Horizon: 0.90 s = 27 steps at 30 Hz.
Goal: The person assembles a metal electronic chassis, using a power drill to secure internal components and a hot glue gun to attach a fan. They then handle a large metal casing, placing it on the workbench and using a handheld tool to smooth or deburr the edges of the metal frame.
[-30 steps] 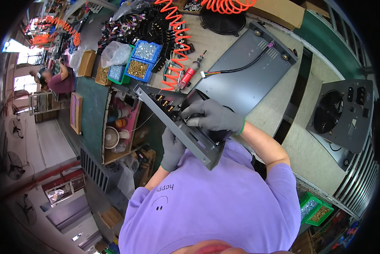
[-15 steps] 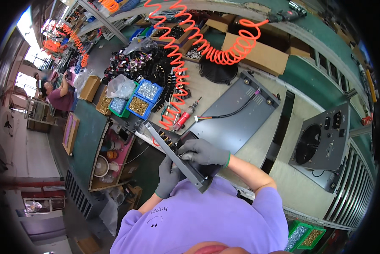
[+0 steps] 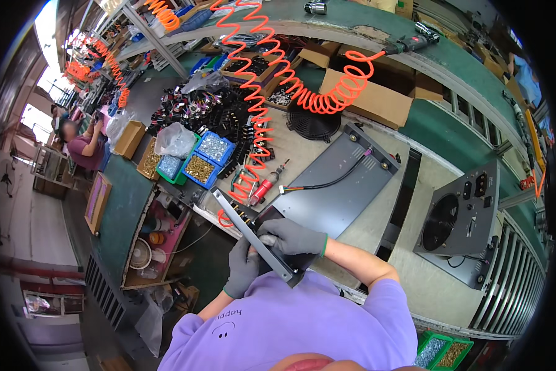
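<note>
A dark grey metal panel (image 3: 262, 247) stands tilted on edge in front of my chest, with brass-coloured terminals along its inner side. My left hand (image 3: 243, 269), in a grey glove, is closed around its left side. My gloved right hand (image 3: 294, 237) is on the inner side, its fingers bent together against the panel's fittings. Whatever those fingers pinch is hidden. Just beyond lies a flat grey metal chassis plate (image 3: 335, 201) with a black cable (image 3: 327, 185) ending in a white connector. A red air screwdriver (image 3: 263, 189) rests left of the plate.
Orange coiled hoses (image 3: 318, 102) hang over the bench. Blue bins (image 3: 214, 147) of screws and a heap of wired parts (image 3: 188, 102) sit at the far left. A round black fan guard (image 3: 315, 125) lies behind the plate. At right stands another grey unit (image 3: 476, 213) with a fan.
The view has shifted slightly, so the bench things sit a little differently in the picture. Both hands stay on the panel, and the right fingers have moved slightly against it.
</note>
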Tool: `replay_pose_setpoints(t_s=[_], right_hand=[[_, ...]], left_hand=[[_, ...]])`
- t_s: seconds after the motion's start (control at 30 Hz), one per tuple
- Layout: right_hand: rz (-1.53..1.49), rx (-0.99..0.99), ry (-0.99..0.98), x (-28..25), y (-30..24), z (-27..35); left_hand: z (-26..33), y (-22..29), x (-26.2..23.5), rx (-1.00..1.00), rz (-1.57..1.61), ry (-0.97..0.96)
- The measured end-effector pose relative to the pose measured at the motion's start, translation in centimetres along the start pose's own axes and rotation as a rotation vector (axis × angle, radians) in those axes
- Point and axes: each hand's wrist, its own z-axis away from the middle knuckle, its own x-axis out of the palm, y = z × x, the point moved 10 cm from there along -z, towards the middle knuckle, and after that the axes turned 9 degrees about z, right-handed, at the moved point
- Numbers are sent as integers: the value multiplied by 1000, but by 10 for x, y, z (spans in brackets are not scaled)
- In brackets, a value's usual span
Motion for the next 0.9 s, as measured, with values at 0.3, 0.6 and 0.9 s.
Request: replay_pose_setpoints(t_s=[0.3, 0.6, 0.9], right_hand=[[-77, 28, -45, -4, 1, -1], [-23, -80, -135, -6, -4, -3], [8, -152, -76, 2, -6, -7]], left_hand=[[1, -7, -2, 9, 10, 8], [2, -18, -2, -28, 41, 8], [2, -17, -2, -15, 52, -10]])
